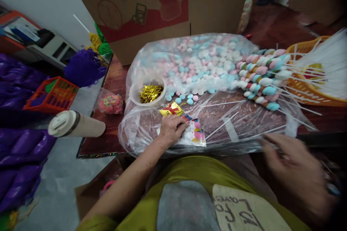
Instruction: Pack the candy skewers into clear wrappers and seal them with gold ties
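Observation:
My left hand (171,129) rests on a stack of small printed clear bags (193,133) on the plastic sheet (135,130), fingers curled and pinching the top bag. My right hand (294,171) hovers low at the right, blurred, its fingers loosely spread with nothing in them. A white bowl of gold twist ties (148,93) stands just beyond my left hand. Pink, blue and white marshmallows (195,63) fill a big plastic bag behind it. Several marshmallow skewers (261,77) lie to the right, and loose white sticks (225,122) lie on the sheet.
An orange basket (309,86) holds a bundle of white sticks at the right. A large cardboard box (151,7) stands at the back. A beige tumbler (73,124), a small candy bag (110,103), an orange crate (52,95) and purple bags (18,151) are to the left.

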A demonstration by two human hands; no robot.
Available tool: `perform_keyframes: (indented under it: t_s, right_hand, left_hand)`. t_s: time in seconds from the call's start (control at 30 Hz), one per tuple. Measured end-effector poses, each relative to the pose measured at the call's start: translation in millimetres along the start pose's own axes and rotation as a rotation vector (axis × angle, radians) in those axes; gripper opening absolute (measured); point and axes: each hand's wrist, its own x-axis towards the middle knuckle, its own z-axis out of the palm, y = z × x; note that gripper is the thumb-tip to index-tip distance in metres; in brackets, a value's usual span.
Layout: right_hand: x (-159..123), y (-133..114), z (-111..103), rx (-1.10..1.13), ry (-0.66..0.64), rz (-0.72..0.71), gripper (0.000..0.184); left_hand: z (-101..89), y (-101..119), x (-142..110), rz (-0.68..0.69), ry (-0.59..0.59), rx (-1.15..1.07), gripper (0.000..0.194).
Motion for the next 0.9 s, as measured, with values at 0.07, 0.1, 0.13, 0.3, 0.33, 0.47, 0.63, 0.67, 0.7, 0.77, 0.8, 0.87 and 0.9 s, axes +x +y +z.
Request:
perform_keyframes:
  t_s: [0.07, 0.1, 0.13, 0.3, 0.33, 0.47, 0.63, 0.67, 0.7, 0.77, 0.8, 0.87, 0.9]
  right_hand:
    - [25, -27, 33, 0.179, -0.053, -0.191, 0.019]
    - [38, -42, 51, 0.263, -0.114, -0.194, 0.024]
    - [51, -57, 67, 0.365, -0.191, -0.159, 0.03]
    - [79, -92, 93, 0.72, -0.519, -0.014, 0.025]
    - [79, -92, 87, 0.714, -0.502, -0.021, 0.026]
    - [74, -81, 53, 0.725, -0.43, -0.057, 0.014]
    - [67, -70, 32, 0.607, -0.335, -0.079, 0.014]
    - [65, -69, 32, 0.569, -0.317, -0.082, 0.016]
    - [64, -68, 32, 0.53, -0.308, -0.087, 0.02]
    - [63, -64, 35, 0.447, -0.316, -0.109, 0.029]
    - [66, -60, 35, 0.4, -0.325, -0.121, 0.034]
    - [80, -46, 32, 0.284, -0.311, -0.122, 0.041]
    - [92, -36, 27, 0.204, -0.273, -0.101, 0.043]
  left_hand:
    - [-1.8, 2, 0, 0.011, 0.079, -0.089, 0.018]
    - [-3.7, 4, 0, 0.025, 0.117, -0.124, 0.017]
    - [-6.0, 6, -1, 0.042, 0.151, -0.151, 0.015]
    - [-20.3, 24, 3, -0.054, 0.079, -0.449, 0.011]
    - [-23.3, 27, 6, -0.12, 0.005, -0.556, 0.016]
    - [-30.4, 42, 19, -0.308, -0.268, -0.783, 0.02]
    - [-22.2, 60, 29, -0.369, -0.269, -0.863, 0.021]
    - [-19.5, 63, 30, -0.375, -0.265, -0.863, 0.021]
    - [-16.9, 64, 30, -0.369, -0.257, -0.844, 0.02]
    - [-12.5, 66, 30, -0.292, -0.224, -0.72, 0.017]
    - [-10.8, 65, 29, -0.222, -0.188, -0.63, 0.017]
    - [-8.9, 62, 28, -0.061, -0.086, -0.46, 0.021]
    - [-8.7, 60, 28, 0.006, -0.028, -0.397, 0.022]
